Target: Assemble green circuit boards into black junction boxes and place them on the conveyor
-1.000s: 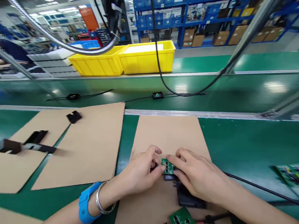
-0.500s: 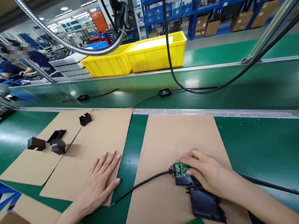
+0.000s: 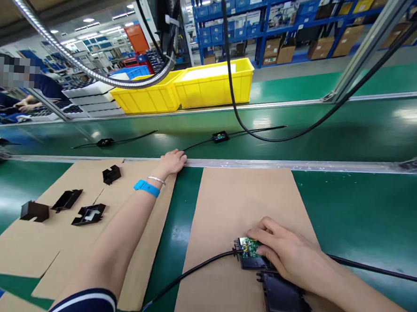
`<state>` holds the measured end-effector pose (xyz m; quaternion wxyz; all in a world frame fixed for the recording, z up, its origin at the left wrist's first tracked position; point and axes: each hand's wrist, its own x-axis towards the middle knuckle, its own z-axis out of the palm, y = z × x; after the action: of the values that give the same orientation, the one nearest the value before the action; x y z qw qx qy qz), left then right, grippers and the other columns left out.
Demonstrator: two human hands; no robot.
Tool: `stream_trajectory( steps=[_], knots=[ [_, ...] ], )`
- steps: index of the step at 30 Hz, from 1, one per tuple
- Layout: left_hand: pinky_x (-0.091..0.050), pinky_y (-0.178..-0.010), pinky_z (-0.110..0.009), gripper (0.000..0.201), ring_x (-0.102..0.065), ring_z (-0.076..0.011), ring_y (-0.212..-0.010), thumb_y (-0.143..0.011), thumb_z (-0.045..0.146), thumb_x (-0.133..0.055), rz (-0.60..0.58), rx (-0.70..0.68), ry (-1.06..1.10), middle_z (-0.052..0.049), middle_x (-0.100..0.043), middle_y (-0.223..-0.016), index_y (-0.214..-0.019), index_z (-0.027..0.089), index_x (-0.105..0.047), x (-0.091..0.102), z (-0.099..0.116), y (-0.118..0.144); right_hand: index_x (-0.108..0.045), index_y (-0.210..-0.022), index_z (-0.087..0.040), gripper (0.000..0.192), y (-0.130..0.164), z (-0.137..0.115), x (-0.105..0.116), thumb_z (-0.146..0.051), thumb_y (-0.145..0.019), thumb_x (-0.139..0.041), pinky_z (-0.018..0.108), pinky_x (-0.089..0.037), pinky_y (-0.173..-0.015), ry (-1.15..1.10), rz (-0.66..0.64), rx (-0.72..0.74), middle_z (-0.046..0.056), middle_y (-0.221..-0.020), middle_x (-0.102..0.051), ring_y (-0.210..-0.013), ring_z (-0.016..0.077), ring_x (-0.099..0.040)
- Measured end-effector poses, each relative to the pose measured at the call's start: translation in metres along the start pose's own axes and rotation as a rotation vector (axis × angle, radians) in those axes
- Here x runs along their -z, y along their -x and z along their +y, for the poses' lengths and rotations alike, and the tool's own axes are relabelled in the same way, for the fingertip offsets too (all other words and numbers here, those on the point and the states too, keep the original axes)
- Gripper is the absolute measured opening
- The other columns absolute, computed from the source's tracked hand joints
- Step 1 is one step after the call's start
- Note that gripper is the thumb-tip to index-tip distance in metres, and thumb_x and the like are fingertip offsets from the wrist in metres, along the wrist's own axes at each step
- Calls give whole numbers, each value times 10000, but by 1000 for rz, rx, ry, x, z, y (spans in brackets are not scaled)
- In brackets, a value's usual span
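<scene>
My right hand [image 3: 277,245] pinches a green circuit board [image 3: 248,248], which sits in a black plastic housing [image 3: 253,263]. Black cables run out from both sides of it, and the left cable [image 3: 201,270] ends in a bluish tip. Below lies a dark flat plastic part [image 3: 286,297], partly under my forearm. My left hand [image 3: 173,162] is stretched out to the metal rail at the far table edge, close to the thin cable of a small board unit [image 3: 220,137] on the green belt. Its fingertips are hidden.
Several black plastic housings [image 3: 88,214] lie on the left cardboard [image 3: 141,265]. Another cabled unit [image 3: 105,142] rests on the belt. Yellow bins [image 3: 216,86] stand beyond, and a black cable [image 3: 233,96] hangs in front. A co-worker's hands [image 3: 30,103] show far left.
My left hand has moved from flat on the left cardboard forward to the rail. One black housing on the left appears in a different position. My right hand keeps its hold.
</scene>
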<state>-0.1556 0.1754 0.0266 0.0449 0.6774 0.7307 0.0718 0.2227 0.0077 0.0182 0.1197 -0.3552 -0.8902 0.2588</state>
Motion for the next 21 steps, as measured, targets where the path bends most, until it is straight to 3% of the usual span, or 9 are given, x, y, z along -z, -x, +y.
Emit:
stream_trajectory(
  steps=[3, 7, 9, 12, 13, 15, 16, 18, 21],
  knots=[
    [-326, -1064, -592, 420, -417, -317, -1302, -922, 373, -581, 74, 121, -19, -115, -438, -1422, -1288, 177, -520, 2, -12, -14, -614, -1162, -278, 317, 0, -1, -1, -153, -903, -479, 257, -491, -664, 4, 2, 3, 45, -963, -555, -726, 146, -598],
    [-246, -1106, -600, 388, -288, -363, -1388, -946, 320, -496, 115, 136, 17, -187, -386, -1461, -1266, 105, -535, 15, -9, 8, -614, -1157, -264, 318, -1, 0, -2, -143, -903, -465, 268, -489, -687, 8, 4, -7, 48, -972, -562, -749, 151, -599],
    [-288, -1108, -537, 394, -331, -348, -1370, -959, 299, -409, 118, 79, 69, -219, -441, -1412, -1248, 64, -539, 20, 11, 37, -622, -1134, -245, 297, -2, 1, -1, -148, -912, -451, 276, -489, -702, -4, 10, -7, 52, -964, -569, -766, 157, -600],
    [-464, -990, -407, 431, -551, -260, -1176, -960, 381, -359, 44, -76, 201, -135, -574, -1286, -1284, 139, -510, 21, 61, 107, -641, -1065, -210, 276, -2, 1, 8, -152, -935, -405, 286, -485, -733, -43, 31, -21, 59, -940, -581, -790, 163, -599],
    [-499, -948, -368, 454, -588, -233, -1115, -930, 450, -432, -29, -185, 267, -91, -588, -1274, -1299, 196, -502, 19, 78, 134, -645, -1045, -199, 275, -2, 0, 11, -156, -942, -394, 290, -482, -743, -58, 47, -34, 60, -931, -583, -796, 164, -596],
    [-505, -943, -406, 752, -574, -277, -1121, -794, 537, -646, -228, -491, 418, -128, -537, -1329, -1410, 205, -371, 12, 109, 184, -650, -1026, -188, 269, -1, -3, 18, -166, -948, -394, 296, -477, -749, -81, 70, -68, 59, -909, -583, -806, 168, -588],
    [-518, -918, -410, 767, -586, -279, -1091, -783, 515, -675, -257, -534, 434, -132, -555, -1294, -1411, 209, -359, 8, 120, 203, -654, -1021, -190, 262, 0, -5, 20, -172, -947, -404, 294, -475, -745, -88, 68, -79, 56, -894, -580, -805, 168, -584],
    [-544, -847, -407, 529, -620, -256, -985, -857, 368, -624, -283, -544, 439, -108, -616, -1152, -1326, 207, -439, -3, 133, 227, -664, -1013, -201, 255, 1, -8, 20, -177, -946, -419, 289, -473, -736, -83, 35, -96, 47, -867, -570, -799, 166, -579],
    [-553, -799, -376, 250, -634, -217, -899, -913, 219, -529, -293, -515, 444, -66, -633, -1038, -1162, 218, -554, -17, 135, 233, -657, -1043, -216, 248, 3, -9, 11, -176, -941, -434, 285, -476, -730, -38, 13, -99, 46, -904, -553, -787, 159, -579]
  ],
)
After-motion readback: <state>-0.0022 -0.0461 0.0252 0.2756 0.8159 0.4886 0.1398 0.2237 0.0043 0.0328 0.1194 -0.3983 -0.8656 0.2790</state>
